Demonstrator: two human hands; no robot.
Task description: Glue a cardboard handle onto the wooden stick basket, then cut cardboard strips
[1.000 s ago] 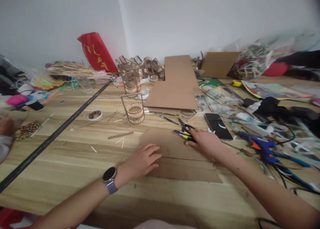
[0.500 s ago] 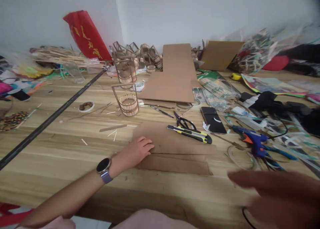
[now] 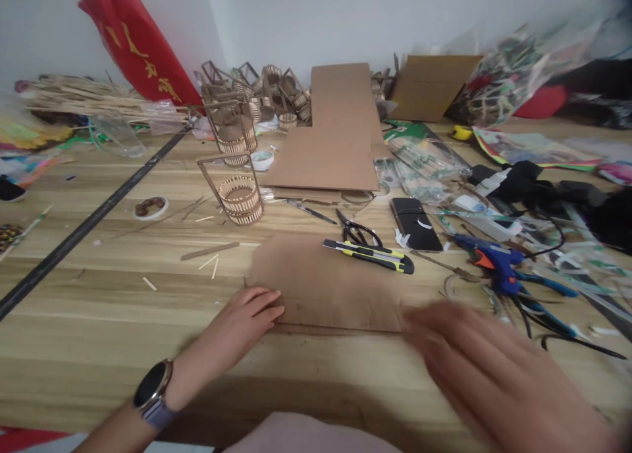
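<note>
A brown cardboard sheet (image 3: 326, 285) lies flat on the wooden table (image 3: 99, 308) in front of me. My left hand (image 3: 241, 321), with a smartwatch (image 3: 152, 388) on the wrist, rests flat on the sheet's near left corner, fingers stretched out. My right hand (image 3: 488, 374) is blurred by motion at the sheet's near right corner, fingers extended and holding nothing. A yellow-and-black utility knife (image 3: 368, 255) lies on the sheet's far edge, with black scissors (image 3: 358, 230) just behind it.
Small wooden stick baskets (image 3: 239, 199) stand at centre left. A larger cardboard piece (image 3: 336, 143) lies behind. A black phone (image 3: 416, 224), a blue glue gun (image 3: 488, 259) and cables crowd the right. A red bag (image 3: 133, 45) and stick bundles sit at the back left.
My right hand let go of the utility knife, pulled back toward me, and now sweeps to the sheet's right corner. The view has tilted down.
</note>
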